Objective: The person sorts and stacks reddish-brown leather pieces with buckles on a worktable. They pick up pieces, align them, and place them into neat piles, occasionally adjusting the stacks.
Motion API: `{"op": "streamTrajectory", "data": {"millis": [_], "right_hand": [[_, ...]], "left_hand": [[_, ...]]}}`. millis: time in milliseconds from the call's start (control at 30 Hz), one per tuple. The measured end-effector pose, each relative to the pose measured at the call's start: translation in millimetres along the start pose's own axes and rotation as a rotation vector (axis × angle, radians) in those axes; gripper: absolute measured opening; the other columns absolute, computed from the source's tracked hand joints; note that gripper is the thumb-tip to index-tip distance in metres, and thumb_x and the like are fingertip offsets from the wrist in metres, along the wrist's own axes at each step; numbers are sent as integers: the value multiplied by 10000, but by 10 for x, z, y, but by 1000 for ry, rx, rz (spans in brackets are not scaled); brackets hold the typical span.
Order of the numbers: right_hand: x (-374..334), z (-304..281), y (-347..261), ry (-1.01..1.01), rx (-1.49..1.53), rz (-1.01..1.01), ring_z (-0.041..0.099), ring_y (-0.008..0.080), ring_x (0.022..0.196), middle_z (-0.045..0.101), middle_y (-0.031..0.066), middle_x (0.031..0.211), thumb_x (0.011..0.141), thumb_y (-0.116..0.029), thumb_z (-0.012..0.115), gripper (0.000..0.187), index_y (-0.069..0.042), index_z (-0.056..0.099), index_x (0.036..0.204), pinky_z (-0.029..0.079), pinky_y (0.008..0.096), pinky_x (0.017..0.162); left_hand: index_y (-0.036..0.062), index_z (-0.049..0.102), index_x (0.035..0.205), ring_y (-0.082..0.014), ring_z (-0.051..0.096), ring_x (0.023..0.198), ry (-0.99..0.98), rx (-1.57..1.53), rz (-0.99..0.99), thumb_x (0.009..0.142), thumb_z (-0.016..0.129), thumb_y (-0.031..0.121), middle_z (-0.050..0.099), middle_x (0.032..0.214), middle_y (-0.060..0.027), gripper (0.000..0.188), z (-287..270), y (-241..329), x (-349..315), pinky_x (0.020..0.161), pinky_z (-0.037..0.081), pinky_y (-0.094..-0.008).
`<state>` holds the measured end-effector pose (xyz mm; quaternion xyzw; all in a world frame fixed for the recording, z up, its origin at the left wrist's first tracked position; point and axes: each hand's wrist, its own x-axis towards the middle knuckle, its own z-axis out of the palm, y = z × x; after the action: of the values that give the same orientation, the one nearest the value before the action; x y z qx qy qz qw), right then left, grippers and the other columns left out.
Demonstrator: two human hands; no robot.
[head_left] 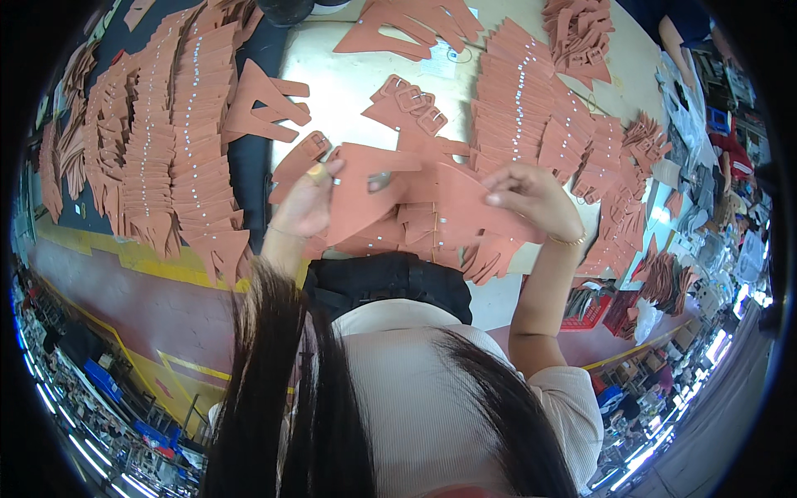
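My left hand [307,199] pinches the edge of an orange-brown cut piece [357,203], flat and leather-like, with a strap-like arm and a cut-out. In my right hand [535,199], thumb and fingers close on a second orange-brown piece [469,207]. Both pieces are held up above the table edge, in front of my body, close to each other. Below and behind them lies a heap of like pieces [415,236]. Straps with buckles [411,100] lie just beyond my hands. Another buckled strap [311,145] lies by my left hand.
Long overlapping rows of the same pieces [195,124] cover the dark surface at left. More rows [519,100] lie at right on the pale table [320,62]. A red crate [585,311] stands low at right. Another person's arm [677,46] shows at the far right.
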<state>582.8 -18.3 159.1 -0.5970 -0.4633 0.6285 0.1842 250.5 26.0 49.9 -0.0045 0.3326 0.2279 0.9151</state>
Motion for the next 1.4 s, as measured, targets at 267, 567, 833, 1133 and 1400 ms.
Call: {"op": "streamTrajectory", "data": {"millis": [267,567,833,1133,1400], "right_hand": [[624,241,-206,29,-33,-173,571,91,725,648,31,785,802,-187,751,244,10,678,927,464,239,659],[654,260,-267,5,27,-163,489,3,637,571,-43,785,835,-177,737,193,-18,641,886,341,178,503],[734,303,-234,9,9,-310,541,64,717,605,-7,793,843,-169,717,181,-7,658,897,434,207,637],[654,29,-59,53,29,-118,605,111,775,652,31,840,890,-230,649,247,-19,661,1016,498,243,704],[602,-173,639,310,107,-88,612,107,810,666,56,924,908,-225,624,277,8,635,1058,503,262,734]], "left_hand": [[19,441,1299,-209,621,1056,-129,-39,-100,987,461,311,583,1195,-121,428,454,-139,58,914,531,-358],[20,412,1340,-216,593,1110,-47,17,-23,982,457,333,549,1248,-123,477,656,-60,-90,934,522,-370],[5,407,1330,-236,580,1126,-2,57,-1,921,586,217,544,1241,-154,494,765,-133,-108,958,509,-396],[-14,393,1347,-240,566,1155,29,79,-1,902,616,180,536,1271,-158,534,669,-21,-156,992,483,-404],[-34,501,1264,-177,585,1089,87,677,222,923,599,224,590,1209,-101,438,250,782,451,920,495,-328]]}}
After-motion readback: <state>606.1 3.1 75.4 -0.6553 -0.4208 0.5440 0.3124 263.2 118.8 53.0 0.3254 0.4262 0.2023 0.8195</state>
